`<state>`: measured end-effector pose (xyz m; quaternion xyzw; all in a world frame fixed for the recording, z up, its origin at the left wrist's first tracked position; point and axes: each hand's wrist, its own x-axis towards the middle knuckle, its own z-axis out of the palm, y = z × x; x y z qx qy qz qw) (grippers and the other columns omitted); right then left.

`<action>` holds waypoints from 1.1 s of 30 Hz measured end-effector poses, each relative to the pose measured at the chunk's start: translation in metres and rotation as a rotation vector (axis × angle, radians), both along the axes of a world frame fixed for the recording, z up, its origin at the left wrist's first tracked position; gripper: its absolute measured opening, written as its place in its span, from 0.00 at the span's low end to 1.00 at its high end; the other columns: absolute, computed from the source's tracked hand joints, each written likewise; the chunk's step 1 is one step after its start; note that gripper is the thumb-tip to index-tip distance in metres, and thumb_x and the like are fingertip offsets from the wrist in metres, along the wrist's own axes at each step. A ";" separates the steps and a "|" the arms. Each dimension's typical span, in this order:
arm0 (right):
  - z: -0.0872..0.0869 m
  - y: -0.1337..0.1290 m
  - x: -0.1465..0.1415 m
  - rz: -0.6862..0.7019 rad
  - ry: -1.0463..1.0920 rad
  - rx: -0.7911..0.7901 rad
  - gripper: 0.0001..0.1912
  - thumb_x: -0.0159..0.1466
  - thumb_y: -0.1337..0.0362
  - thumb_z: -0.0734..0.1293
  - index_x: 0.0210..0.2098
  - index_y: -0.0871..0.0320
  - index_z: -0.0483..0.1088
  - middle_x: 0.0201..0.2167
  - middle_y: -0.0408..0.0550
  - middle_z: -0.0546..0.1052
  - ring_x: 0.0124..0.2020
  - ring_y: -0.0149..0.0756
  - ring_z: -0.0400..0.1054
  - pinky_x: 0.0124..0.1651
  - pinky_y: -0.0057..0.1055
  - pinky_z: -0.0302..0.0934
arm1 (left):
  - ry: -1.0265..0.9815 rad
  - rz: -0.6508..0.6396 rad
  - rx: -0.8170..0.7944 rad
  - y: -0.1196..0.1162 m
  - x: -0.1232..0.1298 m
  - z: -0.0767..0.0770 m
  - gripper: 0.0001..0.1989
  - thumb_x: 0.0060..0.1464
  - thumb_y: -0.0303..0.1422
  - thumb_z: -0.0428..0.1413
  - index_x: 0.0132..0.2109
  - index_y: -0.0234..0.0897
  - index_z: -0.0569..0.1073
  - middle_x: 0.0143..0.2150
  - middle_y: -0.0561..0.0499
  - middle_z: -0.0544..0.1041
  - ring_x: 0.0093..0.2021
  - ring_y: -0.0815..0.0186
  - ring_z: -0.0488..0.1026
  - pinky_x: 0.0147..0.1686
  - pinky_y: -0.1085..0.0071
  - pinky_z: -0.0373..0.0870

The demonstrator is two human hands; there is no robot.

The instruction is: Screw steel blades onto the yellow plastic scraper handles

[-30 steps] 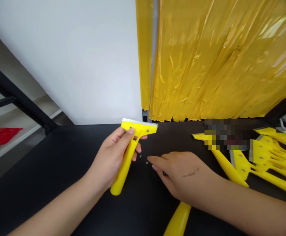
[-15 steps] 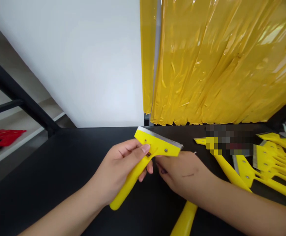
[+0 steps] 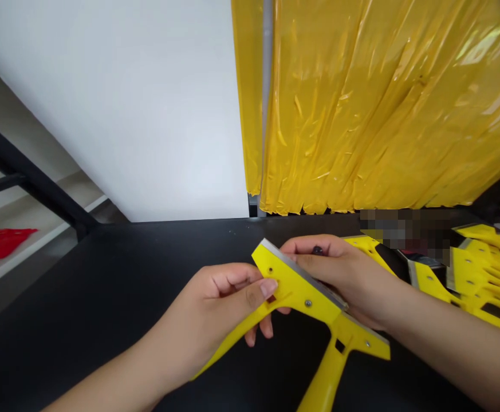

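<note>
My left hand [image 3: 228,309] is closed around a yellow scraper [image 3: 292,286], thumb pressed on its head near the square hole. The scraper's metal blade edge faces up and right, and a screw shows on the head. Just behind that blade is my right hand [image 3: 339,263], its fingers curled together around a small dark thing [image 3: 317,250], mostly hidden and too small to name. A second yellow scraper [image 3: 329,366] lies below on the black tabletop, its head partly behind the held one.
Several more yellow scrapers [image 3: 473,274] are piled on the black table [image 3: 103,303] at right, beside a blurred-out patch. A white panel [image 3: 146,114] and yellow plastic sheeting [image 3: 361,114] stand behind. A red item [image 3: 7,243] rests on a shelf at left.
The held scraper has turned so its head slopes further down to the right. My right hand has moved up from beneath the head to behind the blade, uncovering the second scraper's head.
</note>
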<state>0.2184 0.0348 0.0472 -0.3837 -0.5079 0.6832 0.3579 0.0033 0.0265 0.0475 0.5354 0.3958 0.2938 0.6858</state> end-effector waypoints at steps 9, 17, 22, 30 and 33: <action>-0.009 0.001 0.002 -0.060 0.054 0.063 0.15 0.69 0.50 0.72 0.39 0.57 0.78 0.34 0.44 0.78 0.35 0.34 0.72 0.39 0.29 0.65 | -0.091 0.087 0.032 0.008 0.002 -0.001 0.12 0.62 0.38 0.65 0.51 0.43 0.77 0.39 0.52 0.78 0.26 0.69 0.78 0.22 0.76 0.72; -0.015 0.007 0.004 -0.132 -0.177 0.215 0.18 0.71 0.45 0.67 0.43 0.53 0.75 0.33 0.41 0.73 0.28 0.30 0.64 0.28 0.26 0.57 | -0.122 0.210 0.038 0.010 0.000 -0.006 0.08 0.61 0.38 0.65 0.43 0.39 0.78 0.37 0.49 0.81 0.33 0.64 0.80 0.25 0.76 0.74; -0.017 0.007 0.001 -0.301 -0.358 0.473 0.14 0.77 0.49 0.58 0.49 0.50 0.68 0.36 0.41 0.69 0.36 0.34 0.65 0.39 0.31 0.62 | -0.136 0.354 0.008 0.027 -0.008 -0.014 0.10 0.61 0.41 0.65 0.40 0.41 0.76 0.34 0.52 0.80 0.34 0.64 0.80 0.24 0.76 0.73; -0.005 0.000 0.001 -0.200 -1.144 0.846 0.15 0.77 0.54 0.56 0.36 0.53 0.61 0.26 0.40 0.67 0.26 0.35 0.62 0.30 0.34 0.52 | -0.088 0.486 0.096 0.039 -0.012 -0.020 0.13 0.63 0.43 0.62 0.43 0.38 0.76 0.35 0.50 0.81 0.29 0.68 0.76 0.24 0.77 0.73; -0.005 -0.005 -0.002 -0.110 -0.983 0.889 0.13 0.77 0.57 0.58 0.37 0.54 0.64 0.30 0.42 0.72 0.31 0.35 0.66 0.35 0.33 0.57 | -0.081 0.503 0.114 0.039 -0.012 -0.021 0.13 0.62 0.43 0.63 0.43 0.37 0.76 0.36 0.50 0.80 0.30 0.67 0.77 0.24 0.77 0.74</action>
